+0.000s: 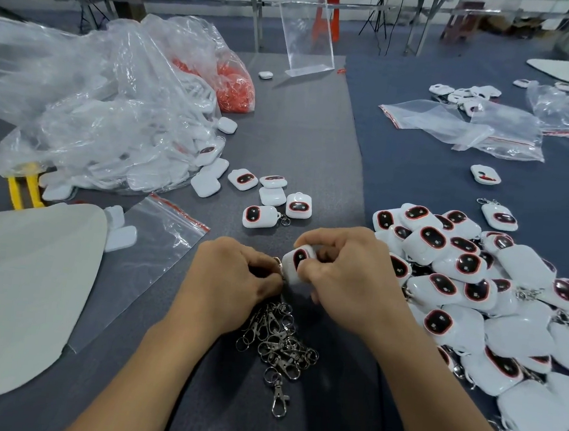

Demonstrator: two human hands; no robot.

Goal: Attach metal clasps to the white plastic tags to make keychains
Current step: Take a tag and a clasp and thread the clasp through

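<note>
The right hand [350, 272] grips a white tag [298, 263], its dark, red-rimmed oval facing up; the mark inside is too small to read. The left hand [233, 276] pinches a clasp [277, 261] against the tag's left edge. Spare clasps [275, 345] lie on the table [301, 131] just below both hands, and a tag pile [476, 283] lies to their right.

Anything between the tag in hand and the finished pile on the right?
Nothing visible. The right hand holds the white tag, the left hand pinches its clasp, and the pile of finished keychains starts directly beside the right hand.
</note>
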